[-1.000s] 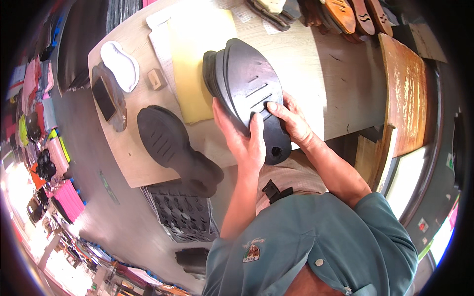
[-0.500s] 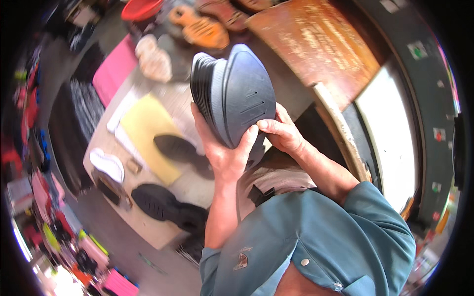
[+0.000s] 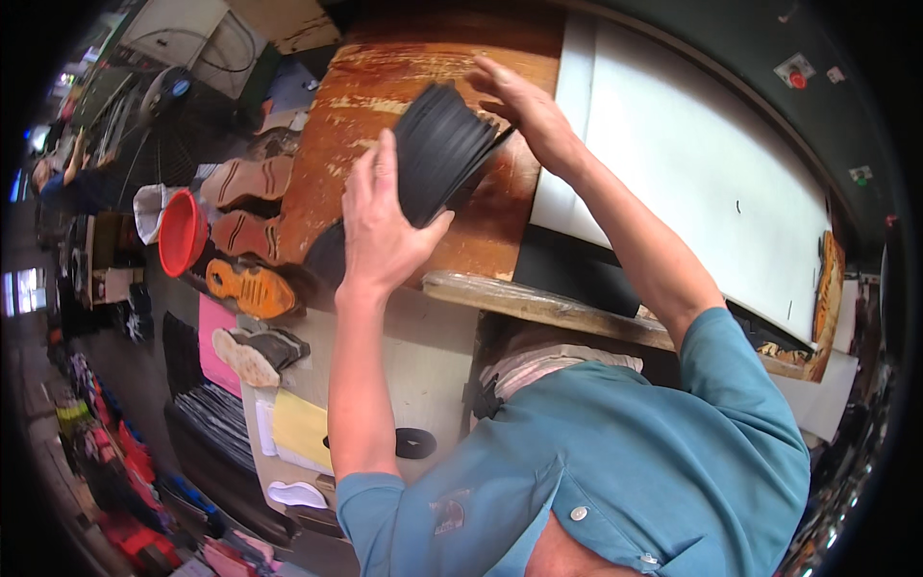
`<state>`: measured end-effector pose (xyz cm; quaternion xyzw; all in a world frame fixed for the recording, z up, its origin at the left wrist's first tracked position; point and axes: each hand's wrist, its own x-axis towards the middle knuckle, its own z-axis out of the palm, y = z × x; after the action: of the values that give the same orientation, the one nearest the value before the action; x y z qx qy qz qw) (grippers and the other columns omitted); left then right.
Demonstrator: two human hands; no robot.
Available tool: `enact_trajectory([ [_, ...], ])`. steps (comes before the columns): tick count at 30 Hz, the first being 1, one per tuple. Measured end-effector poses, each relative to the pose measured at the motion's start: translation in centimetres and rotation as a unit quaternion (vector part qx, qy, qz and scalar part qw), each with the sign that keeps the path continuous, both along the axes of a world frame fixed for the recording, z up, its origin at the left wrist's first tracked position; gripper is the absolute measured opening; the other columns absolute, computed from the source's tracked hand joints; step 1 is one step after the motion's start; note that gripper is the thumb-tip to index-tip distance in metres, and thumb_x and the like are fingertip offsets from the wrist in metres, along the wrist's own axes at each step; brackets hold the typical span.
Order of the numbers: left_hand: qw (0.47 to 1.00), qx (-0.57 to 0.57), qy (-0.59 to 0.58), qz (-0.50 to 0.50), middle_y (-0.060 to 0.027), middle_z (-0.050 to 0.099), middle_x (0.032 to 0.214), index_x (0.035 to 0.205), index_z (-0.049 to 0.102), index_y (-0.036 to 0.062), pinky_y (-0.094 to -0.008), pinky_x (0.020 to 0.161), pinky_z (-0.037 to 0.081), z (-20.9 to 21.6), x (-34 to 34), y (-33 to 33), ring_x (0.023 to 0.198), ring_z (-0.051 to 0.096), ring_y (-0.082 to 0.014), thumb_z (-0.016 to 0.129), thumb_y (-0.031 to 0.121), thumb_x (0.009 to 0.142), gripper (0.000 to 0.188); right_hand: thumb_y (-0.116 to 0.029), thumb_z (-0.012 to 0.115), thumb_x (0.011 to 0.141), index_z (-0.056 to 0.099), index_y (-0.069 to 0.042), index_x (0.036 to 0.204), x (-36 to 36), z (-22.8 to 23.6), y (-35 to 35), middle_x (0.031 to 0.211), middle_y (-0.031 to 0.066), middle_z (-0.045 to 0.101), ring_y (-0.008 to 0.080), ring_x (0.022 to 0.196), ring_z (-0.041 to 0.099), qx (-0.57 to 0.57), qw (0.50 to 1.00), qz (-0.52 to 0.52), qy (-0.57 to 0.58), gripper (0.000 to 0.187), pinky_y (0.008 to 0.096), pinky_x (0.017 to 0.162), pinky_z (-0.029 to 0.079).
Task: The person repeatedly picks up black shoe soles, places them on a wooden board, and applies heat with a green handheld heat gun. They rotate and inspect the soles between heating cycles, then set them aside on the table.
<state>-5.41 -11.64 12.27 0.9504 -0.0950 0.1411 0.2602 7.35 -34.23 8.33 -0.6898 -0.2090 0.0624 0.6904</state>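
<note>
A thick stack of black shoe soles (image 3: 437,149), its layered edges showing, stands tilted over the worn brown wooden board (image 3: 370,82). Along its left side lies my left hand (image 3: 385,226), fingers stretched out and thumb spread by the near end. My right hand (image 3: 527,108) is lifted beside the far right end of the stack, fingers apart and holding nothing. Another dark piece (image 3: 327,252) shows partly behind my left wrist. Motion blurs the stack, and its contact with the board cannot be made out.
A white panel (image 3: 673,173) lies right of the board, with a wooden strip (image 3: 538,303) along the near edge. To the left are an orange sole-shaped piece (image 3: 252,288), a red bowl (image 3: 183,234) and a pale table (image 3: 437,361) with a yellow sheet (image 3: 300,428).
The view has swung toward the wooden board. Both hands brought the soles from above the pale table to the board. My right hand has let go, and my left hand's grip has spread open.
</note>
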Motion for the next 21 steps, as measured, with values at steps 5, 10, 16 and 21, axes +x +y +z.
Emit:
enact_trajectory([
  [5, 0.996, 0.084, 0.017, -0.026, -0.0219, 0.044, 0.149, 0.166, 0.027, 0.0044, -0.0549, 0.116, 0.036, -2.2, 3.3, -1.2, 0.136, 0.045, -0.0426, 0.092, 0.030, 0.073, 0.117, -0.063, 0.037, 0.111, 0.027, -0.003, 0.168, 2.4, -2.9, -1.5, 0.170, 0.0223, 0.035, 0.0325, 0.158, 0.034, -0.073, 0.988, 0.038, 0.131, 0.083, 0.0425, 0.131, 0.025],
  [10, 0.997, 0.070, 0.031, -0.024, -0.0256, 0.040, 0.152, 0.169, 0.020, 0.0051, -0.0565, 0.117, 0.035, -2.0, 3.3, -0.2, 0.138, 0.042, -0.0440, 0.094, 0.034, 0.071, 0.126, -0.064, 0.034, 0.111, 0.018, -0.001, 0.170, 0.7, -2.9, 0.4, 0.175, 0.0200, 0.025, 0.0319, 0.162, 0.023, -0.014, 0.994, 0.029, 0.101, 0.087, 0.0404, 0.133, 0.017],
  [16, 0.997, 0.074, 0.027, -0.025, -0.0239, 0.041, 0.151, 0.168, 0.021, 0.0034, -0.0557, 0.118, 0.032, -2.2, 2.9, -0.1, 0.138, 0.043, -0.0423, 0.094, 0.037, 0.071, 0.126, -0.063, 0.038, 0.110, 0.025, 0.001, 0.167, 0.9, -3.6, 2.0, 0.174, 0.0207, 0.025, 0.0320, 0.163, 0.022, -0.053, 0.997, 0.029, 0.047, 0.087, 0.0395, 0.132, 0.017],
  [21, 0.998, 0.061, 0.018, -0.020, -0.0248, 0.044, 0.148, 0.168, 0.021, 0.0044, -0.0555, 0.116, 0.036, -2.2, 2.6, -0.3, 0.136, 0.046, -0.0428, 0.095, 0.039, 0.071, 0.126, -0.057, 0.048, 0.109, 0.033, -0.004, 0.166, 0.9, -3.4, 1.0, 0.169, 0.0239, 0.033, 0.0332, 0.158, 0.031, -0.161, 0.966, 0.049, -0.196, 0.079, 0.0428, 0.131, 0.022],
])
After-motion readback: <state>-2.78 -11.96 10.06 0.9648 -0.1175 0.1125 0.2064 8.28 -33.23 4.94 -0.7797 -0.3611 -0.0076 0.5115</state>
